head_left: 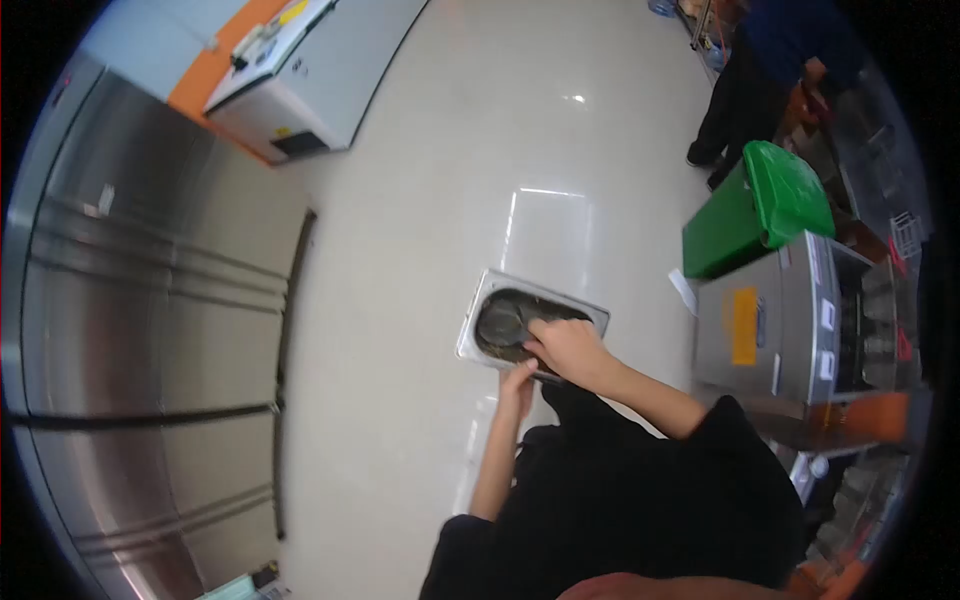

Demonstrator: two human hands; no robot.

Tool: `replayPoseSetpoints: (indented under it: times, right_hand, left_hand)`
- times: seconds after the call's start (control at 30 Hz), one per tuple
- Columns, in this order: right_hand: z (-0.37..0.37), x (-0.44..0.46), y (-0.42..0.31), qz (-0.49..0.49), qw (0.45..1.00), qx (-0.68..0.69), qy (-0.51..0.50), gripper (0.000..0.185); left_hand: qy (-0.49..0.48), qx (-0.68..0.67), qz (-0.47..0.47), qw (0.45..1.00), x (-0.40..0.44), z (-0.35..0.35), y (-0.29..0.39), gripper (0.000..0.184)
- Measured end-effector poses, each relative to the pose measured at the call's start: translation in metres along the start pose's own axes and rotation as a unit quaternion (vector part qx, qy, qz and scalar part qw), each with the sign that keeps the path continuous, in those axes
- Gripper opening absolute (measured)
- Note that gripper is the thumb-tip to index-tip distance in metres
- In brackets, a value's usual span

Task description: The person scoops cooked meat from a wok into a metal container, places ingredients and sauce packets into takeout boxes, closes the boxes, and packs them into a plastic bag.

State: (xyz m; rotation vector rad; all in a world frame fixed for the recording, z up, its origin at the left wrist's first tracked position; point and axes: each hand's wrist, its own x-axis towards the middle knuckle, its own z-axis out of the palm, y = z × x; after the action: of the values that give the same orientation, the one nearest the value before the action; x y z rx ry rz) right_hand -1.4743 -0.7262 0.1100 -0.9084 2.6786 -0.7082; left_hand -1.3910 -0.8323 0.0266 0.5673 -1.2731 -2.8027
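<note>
A rectangular metal pan (466, 335) with a dark inside is held in front of my body, above the floor. My left hand (516, 388) is closed on the pan's near edge, toward its left side. Over the pan's right part, my right hand (565, 347) is closed round the handle of a dark, round utensil (500, 322), perhaps a ladle. The round end of this utensil lies inside the pan. What the pan holds is too dark to make out.
Steel cabinets (130, 300) line the left side. A white chest unit (320, 80) stands at the upper left. On the right are a green bin (730, 220) and a steel counter unit (740, 330). Another person (745, 95) stands at the upper right.
</note>
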Motion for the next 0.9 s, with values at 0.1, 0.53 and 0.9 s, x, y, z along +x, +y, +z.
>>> replayPoseSetpoints:
  times: [0.1, 0.53, 0.9]
  right_hand:
    - [-0.071, 0.065, 0.038, 0.003, 0.991, 0.130, 0.035, 0.026]
    - [-0.272, 0.425, 0.258, -0.095, 0.941, 0.031, 0.324, 0.013]
    - [-0.440, 0.656, 0.504, 0.009, 0.915, -0.027, 0.402, 0.019]
  left_hand:
    - [0.024, -0.096, -0.073, 0.992, 0.087, 0.033, 0.032, 0.038]
    - [-0.011, -0.102, -0.143, 0.984, 0.542, 0.166, 0.151, 0.044]
    - [-0.171, -0.012, -0.225, 0.959, 0.948, 0.380, 0.162, 0.045]
